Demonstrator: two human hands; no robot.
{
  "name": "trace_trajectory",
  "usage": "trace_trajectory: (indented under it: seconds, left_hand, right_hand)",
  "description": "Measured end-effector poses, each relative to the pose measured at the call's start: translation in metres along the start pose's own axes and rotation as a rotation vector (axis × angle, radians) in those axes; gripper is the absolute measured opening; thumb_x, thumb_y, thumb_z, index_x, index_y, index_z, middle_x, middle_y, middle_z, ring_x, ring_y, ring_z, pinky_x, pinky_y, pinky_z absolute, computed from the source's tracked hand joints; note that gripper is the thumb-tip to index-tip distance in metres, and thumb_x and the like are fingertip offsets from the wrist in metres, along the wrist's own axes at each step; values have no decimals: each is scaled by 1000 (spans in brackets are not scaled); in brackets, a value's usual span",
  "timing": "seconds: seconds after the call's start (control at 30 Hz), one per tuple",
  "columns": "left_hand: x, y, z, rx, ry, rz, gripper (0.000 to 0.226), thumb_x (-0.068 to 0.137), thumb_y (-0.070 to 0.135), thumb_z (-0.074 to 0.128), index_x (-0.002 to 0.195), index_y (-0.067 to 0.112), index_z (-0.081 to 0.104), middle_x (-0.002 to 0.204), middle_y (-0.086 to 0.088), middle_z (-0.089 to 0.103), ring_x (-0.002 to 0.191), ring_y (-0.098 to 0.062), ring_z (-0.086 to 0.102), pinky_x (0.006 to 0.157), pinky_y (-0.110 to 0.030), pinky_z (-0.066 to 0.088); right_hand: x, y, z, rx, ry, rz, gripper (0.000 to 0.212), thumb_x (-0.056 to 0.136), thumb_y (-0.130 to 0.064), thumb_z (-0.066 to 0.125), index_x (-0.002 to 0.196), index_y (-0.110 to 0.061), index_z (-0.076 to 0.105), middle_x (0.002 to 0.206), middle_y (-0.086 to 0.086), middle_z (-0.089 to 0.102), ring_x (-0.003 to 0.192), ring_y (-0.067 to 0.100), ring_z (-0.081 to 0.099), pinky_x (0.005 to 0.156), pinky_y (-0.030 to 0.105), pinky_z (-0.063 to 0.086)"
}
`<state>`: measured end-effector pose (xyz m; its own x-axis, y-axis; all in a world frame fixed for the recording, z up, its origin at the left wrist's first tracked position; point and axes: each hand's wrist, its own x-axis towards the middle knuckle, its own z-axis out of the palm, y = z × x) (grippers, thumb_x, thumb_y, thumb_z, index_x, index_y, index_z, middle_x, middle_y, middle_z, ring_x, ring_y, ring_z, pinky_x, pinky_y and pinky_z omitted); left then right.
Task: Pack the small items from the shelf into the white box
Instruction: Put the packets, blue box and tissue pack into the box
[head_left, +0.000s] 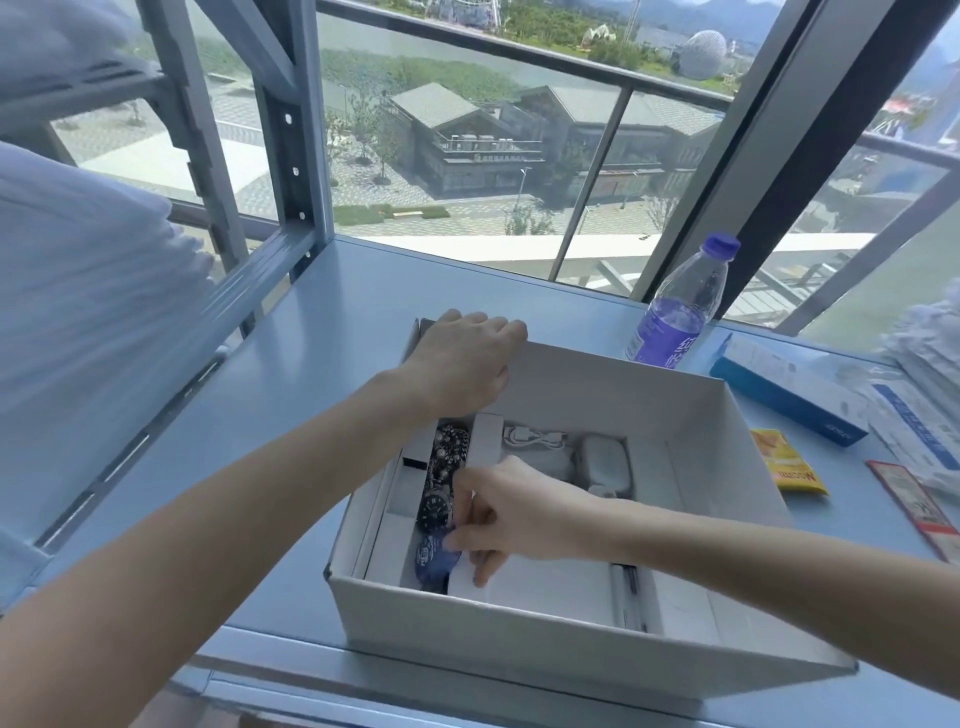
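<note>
White box (519, 639), blue shelf (337, 312), window (467, 156) behind

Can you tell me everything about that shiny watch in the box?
The watch has a round dark face and a silvery metal link band, stretched out flat and pointing away from the person. It lies in the narrow left slot of the white box, on the white insert. A blue round tag sits at its near end. The right hand reaches in beside it, fingertips holding the tag; whether they touch the watch is unclear.
</note>
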<state>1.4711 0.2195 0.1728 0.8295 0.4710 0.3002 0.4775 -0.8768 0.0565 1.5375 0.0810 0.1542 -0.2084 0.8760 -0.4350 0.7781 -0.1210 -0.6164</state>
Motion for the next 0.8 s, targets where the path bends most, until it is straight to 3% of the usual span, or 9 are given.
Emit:
trace_trajectory:
  seconds: [0.1,0.23,0.37,0.47,0.57,0.67,0.8]
  left_hand:
    - [0,0,0,0,5,4,27,91,18,40,117,13,43,111,-5,57,102,-24,49,91,-37,32]
    - [1,-1,1,13,-1,8,27,91,18,41,118,13,43,112,-5,57,103,-24,49,91,-37,32]
    - [3,-3,4,13,-12,25,25,92,21,41,115,14,43,109,-4,57,101,-23,50,89,-36,33]
    - [12,-3,6,17,-15,85,20,96,28,37,108,15,45,104,-3,59,91,-22,53,77,-33,33]
    - [25,5,10,12,-50,134,24,98,39,30,91,19,41,89,1,59,69,-17,51,62,-31,37]
    - [31,12,14,33,-59,157,31,97,46,25,87,20,38,73,6,53,60,-14,54,53,-30,43]
    - [30,8,17,99,24,201,29,95,45,27,83,21,39,61,10,49,46,-5,47,41,-20,31]
  right_hand:
    - [1,2,4,22,-39,1,23,84,-28,66,82,-15,48,70,4,72,57,9,70,53,15,44]
    - [-3,4,-4,-3,-38,-9,20,83,-29,69,91,-17,54,77,-4,70,55,5,67,61,25,48]
    - [-25,11,-19,-98,55,-44,14,83,-20,67,93,-16,58,80,2,72,57,8,62,63,18,51]
    - [-54,18,-34,-262,168,-115,18,83,-24,68,98,-17,61,85,-6,67,67,3,57,66,11,45]
    - [-92,32,-49,-392,302,-158,21,85,-28,66,103,-18,60,98,-3,64,86,12,58,78,28,49]
    - [-137,57,-64,-572,529,-167,22,88,-31,62,106,-18,61,104,-1,63,97,18,57,84,35,47]
    - [-191,119,-72,-488,831,-50,22,88,-28,59,106,-14,60,109,2,61,99,21,58,84,37,49]
